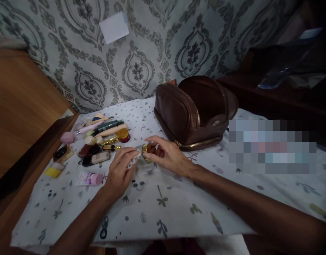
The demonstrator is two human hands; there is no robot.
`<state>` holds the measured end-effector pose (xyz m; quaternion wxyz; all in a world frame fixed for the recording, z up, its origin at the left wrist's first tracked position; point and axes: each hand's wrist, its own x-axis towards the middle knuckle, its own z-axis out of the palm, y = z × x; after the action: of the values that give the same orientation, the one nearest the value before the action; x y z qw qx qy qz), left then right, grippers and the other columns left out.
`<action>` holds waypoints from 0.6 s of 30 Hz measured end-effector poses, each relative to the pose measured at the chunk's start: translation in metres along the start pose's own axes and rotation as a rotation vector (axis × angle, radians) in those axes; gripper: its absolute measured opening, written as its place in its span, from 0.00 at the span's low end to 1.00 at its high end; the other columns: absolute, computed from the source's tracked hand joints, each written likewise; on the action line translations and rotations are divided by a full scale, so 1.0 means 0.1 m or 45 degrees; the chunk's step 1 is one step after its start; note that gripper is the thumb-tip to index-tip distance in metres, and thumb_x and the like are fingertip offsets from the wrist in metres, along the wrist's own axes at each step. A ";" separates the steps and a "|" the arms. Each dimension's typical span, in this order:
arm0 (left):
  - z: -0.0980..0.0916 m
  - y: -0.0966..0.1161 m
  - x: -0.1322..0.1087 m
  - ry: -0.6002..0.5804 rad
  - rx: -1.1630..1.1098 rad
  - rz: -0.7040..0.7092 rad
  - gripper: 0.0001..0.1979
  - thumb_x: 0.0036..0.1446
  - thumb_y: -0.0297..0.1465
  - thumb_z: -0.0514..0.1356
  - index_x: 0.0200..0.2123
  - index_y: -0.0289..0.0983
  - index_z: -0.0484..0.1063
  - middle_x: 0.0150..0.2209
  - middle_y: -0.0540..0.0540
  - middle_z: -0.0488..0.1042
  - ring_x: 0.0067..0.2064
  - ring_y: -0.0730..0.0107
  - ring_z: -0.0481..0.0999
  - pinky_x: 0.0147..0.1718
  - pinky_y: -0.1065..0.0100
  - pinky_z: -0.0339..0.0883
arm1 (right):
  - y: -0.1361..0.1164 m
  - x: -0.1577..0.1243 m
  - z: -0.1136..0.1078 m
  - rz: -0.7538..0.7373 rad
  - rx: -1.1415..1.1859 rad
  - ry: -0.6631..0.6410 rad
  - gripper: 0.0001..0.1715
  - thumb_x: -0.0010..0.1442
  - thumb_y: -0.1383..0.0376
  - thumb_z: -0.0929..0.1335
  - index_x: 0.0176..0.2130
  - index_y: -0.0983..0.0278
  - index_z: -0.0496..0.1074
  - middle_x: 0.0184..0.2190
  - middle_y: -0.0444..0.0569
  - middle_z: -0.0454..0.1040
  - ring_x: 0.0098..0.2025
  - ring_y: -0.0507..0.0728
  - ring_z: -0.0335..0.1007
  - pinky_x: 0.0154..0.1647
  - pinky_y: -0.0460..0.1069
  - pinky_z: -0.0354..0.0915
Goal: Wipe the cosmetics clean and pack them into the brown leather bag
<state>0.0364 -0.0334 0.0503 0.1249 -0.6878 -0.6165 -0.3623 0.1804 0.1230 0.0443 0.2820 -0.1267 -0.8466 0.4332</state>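
1) Apparently steadying a small clear cylindrical container with a gold collar between both hands, left of the open brown leather-look bag
2) Gripping the collar with the right hand; curling the left hand around a partly hidden white openwork object
3) Calling next, probably, for a steady pinch
4) Looking shiny, tipped sideways, contents unclear

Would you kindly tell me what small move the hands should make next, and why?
I would probably firm the right hand around the gold-banded container: its thumb is at the gold band, while the left hand is close to the other end, and whether that hand supports it is unclear.
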 end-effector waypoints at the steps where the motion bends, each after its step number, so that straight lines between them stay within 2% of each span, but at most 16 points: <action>1: 0.01 0.01 0.01 0.000 0.006 0.010 0.15 0.63 0.23 0.54 0.51 0.38 0.68 0.47 0.41 0.72 0.50 0.63 0.72 0.50 0.59 0.68 | 0.00 0.00 0.00 -0.030 0.013 -0.012 0.19 0.60 0.55 0.69 0.48 0.61 0.70 0.36 0.46 0.74 0.29 0.51 0.66 0.30 0.46 0.62; 3: 0.01 0.05 0.01 -0.024 0.012 0.045 0.18 0.62 0.21 0.53 0.54 0.38 0.66 0.49 0.40 0.71 0.51 0.61 0.71 0.51 0.55 0.67 | 0.01 0.00 -0.01 -0.033 0.059 -0.026 0.17 0.61 0.54 0.68 0.45 0.62 0.71 0.36 0.46 0.74 0.30 0.51 0.66 0.30 0.46 0.62; 7: 0.01 0.11 0.00 -0.114 0.019 0.098 0.26 0.57 0.18 0.51 0.59 0.37 0.61 0.53 0.36 0.67 0.56 0.56 0.66 0.54 0.49 0.65 | 0.03 0.02 -0.01 0.091 0.167 0.008 0.17 0.61 0.53 0.67 0.43 0.62 0.71 0.32 0.45 0.74 0.26 0.50 0.64 0.27 0.45 0.61; 12: 0.03 0.12 -0.04 -0.186 0.078 0.107 0.30 0.55 0.15 0.49 0.61 0.35 0.59 0.55 0.34 0.64 0.57 0.55 0.65 0.54 0.50 0.66 | 0.06 0.05 -0.03 0.159 0.230 0.016 0.17 0.54 0.57 0.71 0.41 0.63 0.71 0.37 0.46 0.74 0.28 0.50 0.66 0.27 0.45 0.63; 18: 0.11 0.10 -0.07 -0.160 0.139 0.211 0.30 0.56 0.13 0.45 0.60 0.35 0.61 0.51 0.35 0.66 0.53 0.57 0.66 0.49 0.52 0.70 | 0.07 0.07 -0.05 0.314 0.220 0.024 0.18 0.52 0.54 0.72 0.38 0.63 0.70 0.33 0.45 0.73 0.24 0.50 0.68 0.24 0.45 0.64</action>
<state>0.0497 -0.0343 0.0409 0.1529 -0.7498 -0.5831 -0.2728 0.1776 0.1332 0.0433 0.2444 -0.2089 -0.7815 0.5347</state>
